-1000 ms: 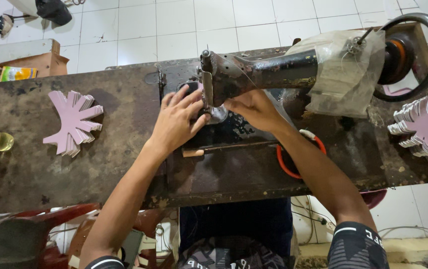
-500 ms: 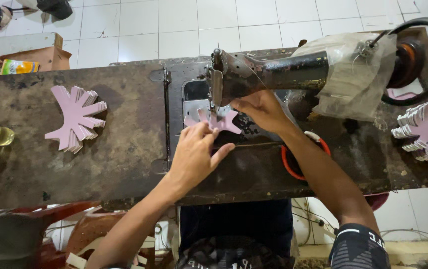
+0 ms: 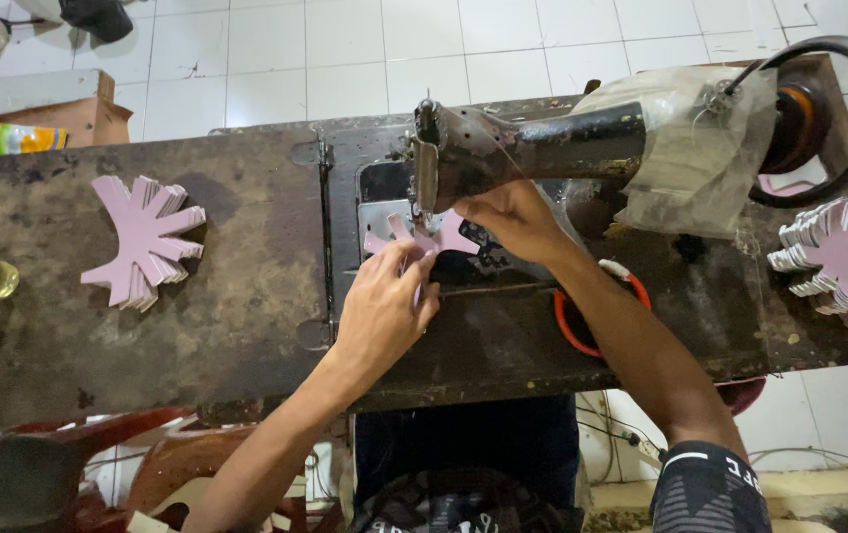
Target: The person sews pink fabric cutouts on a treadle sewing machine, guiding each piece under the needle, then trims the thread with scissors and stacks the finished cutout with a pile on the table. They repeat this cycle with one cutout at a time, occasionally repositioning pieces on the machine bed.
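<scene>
A person seated at a worn, dark sewing table (image 3: 197, 326) steadies a pink cut-out piece (image 3: 422, 237) on the bed of an old black sewing machine (image 3: 542, 148); the piece lies flat directly beneath the machine's head, its pointed arms fanning outward; the left hand (image 3: 385, 311) rests palm down on the near edge of the piece, fingers (image 3: 414, 271) held together and pressing on it rather than gripping; the right hand (image 3: 513, 219) reaches in from the other side, its fingertips closed lightly on the far edge of the same piece, just beside the needle area (the exact pinch is hidden under the machine's head); the piece thus sits between the two hands, touching both; a stack of matching pink pieces (image 3: 143, 242) lies well apart on the left of the table; a second stack (image 3: 839, 257) sits at the right end, below the handwheel (image 3: 839, 109); an orange ring (image 3: 597, 316) lies under the right forearm.
</scene>
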Demonstrator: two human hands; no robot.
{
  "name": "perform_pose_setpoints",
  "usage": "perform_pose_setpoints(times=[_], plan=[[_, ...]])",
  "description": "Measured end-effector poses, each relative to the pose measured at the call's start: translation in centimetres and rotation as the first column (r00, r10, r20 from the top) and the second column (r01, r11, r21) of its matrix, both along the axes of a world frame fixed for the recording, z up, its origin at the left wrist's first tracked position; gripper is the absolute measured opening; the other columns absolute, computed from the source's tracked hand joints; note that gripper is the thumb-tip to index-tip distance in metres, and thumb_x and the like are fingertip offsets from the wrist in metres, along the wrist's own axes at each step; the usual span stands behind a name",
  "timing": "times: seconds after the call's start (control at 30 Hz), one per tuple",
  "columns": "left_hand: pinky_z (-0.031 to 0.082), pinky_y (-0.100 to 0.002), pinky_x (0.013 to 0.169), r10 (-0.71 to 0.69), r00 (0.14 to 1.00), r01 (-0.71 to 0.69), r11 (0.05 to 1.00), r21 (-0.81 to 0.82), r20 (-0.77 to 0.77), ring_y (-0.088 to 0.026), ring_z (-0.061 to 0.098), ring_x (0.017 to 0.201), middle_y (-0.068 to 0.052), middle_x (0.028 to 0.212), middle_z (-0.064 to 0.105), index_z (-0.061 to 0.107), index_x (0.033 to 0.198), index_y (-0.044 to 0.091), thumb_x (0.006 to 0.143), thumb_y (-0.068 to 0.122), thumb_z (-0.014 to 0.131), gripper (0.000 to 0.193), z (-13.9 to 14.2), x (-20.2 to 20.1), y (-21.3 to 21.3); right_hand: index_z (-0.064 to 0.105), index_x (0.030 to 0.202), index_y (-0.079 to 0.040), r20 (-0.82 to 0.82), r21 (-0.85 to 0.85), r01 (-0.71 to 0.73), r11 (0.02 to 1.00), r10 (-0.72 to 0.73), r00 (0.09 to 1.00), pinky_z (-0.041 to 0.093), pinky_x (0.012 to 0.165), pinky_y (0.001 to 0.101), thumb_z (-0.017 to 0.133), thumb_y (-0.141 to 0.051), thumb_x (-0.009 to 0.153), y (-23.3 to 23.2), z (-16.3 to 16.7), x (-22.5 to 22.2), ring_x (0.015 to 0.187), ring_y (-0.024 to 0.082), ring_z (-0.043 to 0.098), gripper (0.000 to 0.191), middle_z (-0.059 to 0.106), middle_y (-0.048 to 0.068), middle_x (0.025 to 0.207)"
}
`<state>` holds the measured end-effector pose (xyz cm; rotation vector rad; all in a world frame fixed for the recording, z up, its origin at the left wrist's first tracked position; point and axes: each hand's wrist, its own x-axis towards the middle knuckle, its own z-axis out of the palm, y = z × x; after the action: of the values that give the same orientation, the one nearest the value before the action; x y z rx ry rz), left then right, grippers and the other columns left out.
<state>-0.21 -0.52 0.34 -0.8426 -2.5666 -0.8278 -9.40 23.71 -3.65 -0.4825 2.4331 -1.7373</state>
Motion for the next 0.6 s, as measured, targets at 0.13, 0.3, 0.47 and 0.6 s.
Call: perform_pose_setpoints(times=[0.13, 0.3, 0.47, 0.6], plan=[[0.048, -0.045, 0.101, 0.014, 1.0, -0.014, 1.0, -0.025, 0.004, -0.034, 0.059, 0.115, -0.015, 0.123, 0.059, 0.066, 0.123, 0.003, 0.085, 0.015, 0.075, 0.041, 0.0, -0.05, 0.12, 0.069, 0.077, -0.005, -0.001, -0.152, -0.058, 0.987, 0.058, 0.998, 0.024, 0.047, 0.0287, 0.069, -0.024, 0.1, -0.03, 0.42, 0.28, 0.055, 0.002, 0.035, 0.03, 0.041, -0.011, 0.059], [0.047, -0.045, 0.104, 0.007, 1.0, -0.007, 1.0, -0.027, 0.0, -0.033, 0.059, 0.12, -0.015, 0.125, 0.06, 0.064, 0.124, 0.003, 0.086, 0.012, 0.074, 0.041, -0.08, -0.17, 0.33, 0.061, 0.067, -0.005, -0.066, -0.067, -0.068, 0.995, 0.063, 0.996, 0.021, 0.048, 0.0288, 0.07, -0.027, 0.103, 0.11, 0.79, 0.27, 0.055, 0.003, 0.031, 0.043, 0.035, -0.01, 0.057], [0.046, -0.045, 0.104, 0.017, 1.0, -0.017, 0.999, -0.043, -0.009, -0.034, 0.059, 0.121, -0.016, 0.126, 0.059, 0.065, 0.125, 0.002, 0.085, 0.013, 0.074, 0.042, -0.08, -0.37, 0.59, 0.066, 0.091, -0.005, -0.082, -0.243, -0.125, 0.962, 0.108, 0.991, 0.032, 0.057, 0.0298, 0.071, -0.027, 0.102, 0.19, 0.35, 0.1, 0.068, 0.002, 0.042, 0.025, 0.049, -0.011, 0.074], [0.046, -0.045, 0.105, 0.007, 1.0, -0.007, 0.999, -0.047, 0.002, -0.035, 0.058, 0.122, -0.017, 0.126, 0.059, 0.066, 0.124, 0.002, 0.084, 0.014, 0.074, 0.043, 0.02, -0.68, 0.75, 0.05, 0.074, 0.015, 0.012, 0.146, -0.005, 0.989, 0.003, 1.0, 0.019, 0.056, 0.0354, 0.071, -0.019, 0.108, 0.48, 0.16, 0.15, 0.057, 0.015, 0.026, 0.053, 0.034, 0.006, 0.062]])
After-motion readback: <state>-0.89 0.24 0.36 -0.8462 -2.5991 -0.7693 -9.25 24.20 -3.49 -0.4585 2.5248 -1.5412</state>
